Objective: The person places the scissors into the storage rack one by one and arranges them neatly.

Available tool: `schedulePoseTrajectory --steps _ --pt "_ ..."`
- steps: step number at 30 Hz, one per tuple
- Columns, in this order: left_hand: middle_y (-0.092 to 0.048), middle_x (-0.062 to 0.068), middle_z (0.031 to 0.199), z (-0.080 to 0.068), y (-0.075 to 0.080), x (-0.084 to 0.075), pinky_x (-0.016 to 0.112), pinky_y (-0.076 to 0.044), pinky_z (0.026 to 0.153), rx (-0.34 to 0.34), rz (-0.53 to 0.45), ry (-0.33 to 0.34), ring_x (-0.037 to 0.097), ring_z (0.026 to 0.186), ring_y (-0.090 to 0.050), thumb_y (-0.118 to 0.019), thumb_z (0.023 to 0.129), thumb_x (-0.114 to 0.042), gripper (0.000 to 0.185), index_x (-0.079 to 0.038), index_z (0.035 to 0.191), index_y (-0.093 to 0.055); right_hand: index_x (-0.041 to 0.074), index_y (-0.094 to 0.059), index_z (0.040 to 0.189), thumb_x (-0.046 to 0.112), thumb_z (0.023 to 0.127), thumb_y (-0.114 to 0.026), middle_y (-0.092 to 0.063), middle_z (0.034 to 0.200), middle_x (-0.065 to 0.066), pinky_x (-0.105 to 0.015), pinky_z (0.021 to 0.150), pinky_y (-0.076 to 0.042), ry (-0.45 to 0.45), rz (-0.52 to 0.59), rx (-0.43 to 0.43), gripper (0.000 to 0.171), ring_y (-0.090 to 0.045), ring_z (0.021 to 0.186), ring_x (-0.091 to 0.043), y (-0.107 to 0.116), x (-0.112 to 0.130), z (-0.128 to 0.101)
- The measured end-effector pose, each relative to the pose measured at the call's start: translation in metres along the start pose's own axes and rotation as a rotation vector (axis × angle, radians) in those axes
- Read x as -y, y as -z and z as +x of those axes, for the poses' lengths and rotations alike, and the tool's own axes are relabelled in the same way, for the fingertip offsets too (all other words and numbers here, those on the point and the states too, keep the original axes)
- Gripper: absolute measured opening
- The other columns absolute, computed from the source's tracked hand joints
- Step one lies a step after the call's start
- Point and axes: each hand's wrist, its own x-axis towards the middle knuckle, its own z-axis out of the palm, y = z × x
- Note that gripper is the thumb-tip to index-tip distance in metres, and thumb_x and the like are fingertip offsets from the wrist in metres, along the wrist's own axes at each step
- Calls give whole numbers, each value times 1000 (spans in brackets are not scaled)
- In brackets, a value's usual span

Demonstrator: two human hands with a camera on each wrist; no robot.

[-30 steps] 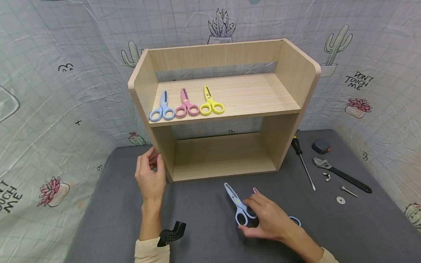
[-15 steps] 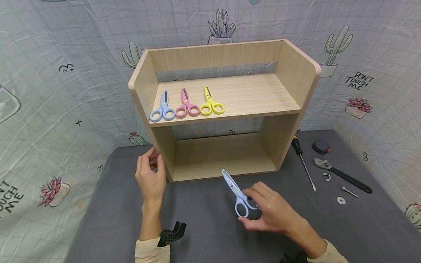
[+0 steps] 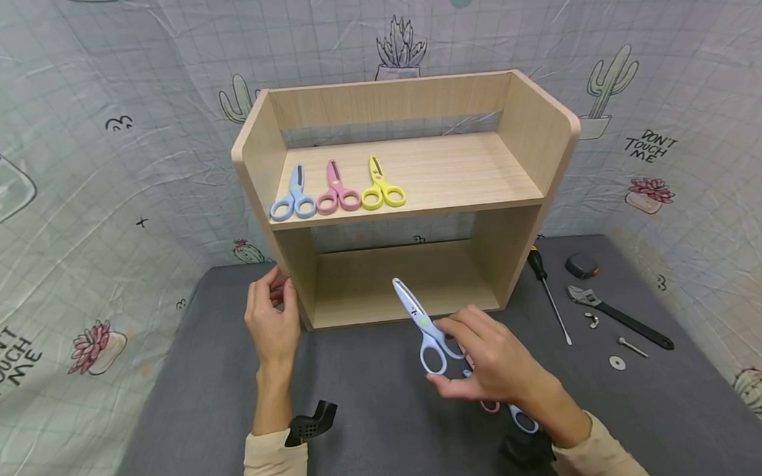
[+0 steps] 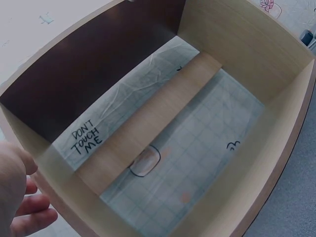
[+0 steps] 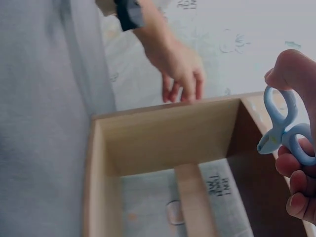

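Pinched by their handles in my right hand (image 3: 496, 358) is a pair of light blue scissors (image 3: 415, 313), raised in front of the shelf's lower compartment with the blades pointing up and left. In the right wrist view, thumb and fingers meet the scissors' handle loops (image 5: 291, 111). My left hand (image 3: 273, 321) rests its relaxed fingers against the left side panel of the wooden shelf (image 3: 455, 168). Blue scissors (image 3: 295, 194), pink scissors (image 3: 335, 186) and yellow scissors (image 3: 379, 183) lie in a row on the upper shelf board, blades toward the back.
Under my right hand, a pink handle (image 3: 490, 410) and a blue handle (image 3: 513, 412) show, mostly hidden. To the right lie a screwdriver (image 3: 538, 266), tape measure (image 3: 581, 265), adjustable wrench (image 3: 621, 316), small metal piece (image 3: 592, 320), bolt (image 3: 633, 347) and washer (image 3: 613, 363).
My right hand has lifted the blue scissors up and forward from the table toward the shelf. Beneath it, pink and blue handles have come into view. The left hand stays at the side panel.
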Motion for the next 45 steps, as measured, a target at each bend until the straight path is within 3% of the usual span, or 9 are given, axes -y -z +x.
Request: schedulePoseTrajectory --steps 9,17,23,37,45 --pt "-63 24 99 0 -1 0 5 -46 71 -8 11 -5 33 78 -65 -63 98 -10 29 7 121 -65 -2 -69 102 49 84 -66 -63 87 -4 -25 65 -50 9 27 -71 54 -55 78 -15 9 -12 28" --pt "-63 24 99 1 -3 -1 1 -44 72 -2 -2 3 34 78 -65 -63 98 -9 29 7 121 -65 -5 -68 102 49 85 -66 -64 86 -8 -27 67 -51 -13 -4 -108 56 -58 79 -17 15 -27 46" --pt "-63 24 100 0 -3 -1 0 -43 72 3 -2 7 33 77 -65 -63 98 -10 29 7 121 -65 -5 -69 102 43 81 -71 -63 86 -10 -27 66 -51 -47 -31 -123 53 -57 77 -18 18 -41 61" --pt "-63 25 100 -1 -1 0 0 -42 72 -1 8 5 33 78 -64 -62 98 -9 29 8 121 -64 -5 -68 105 41 73 -79 -60 85 -15 -37 69 -50 -187 -87 -75 57 -56 80 -25 15 -77 95" --pt "-63 26 99 0 -2 1 4 -44 72 -10 9 -8 34 78 -64 -62 98 -8 28 8 120 -65 -5 -68 104 40 72 -80 -59 83 -12 -37 70 -49 -251 -116 -16 57 -54 81 -25 13 -87 111"
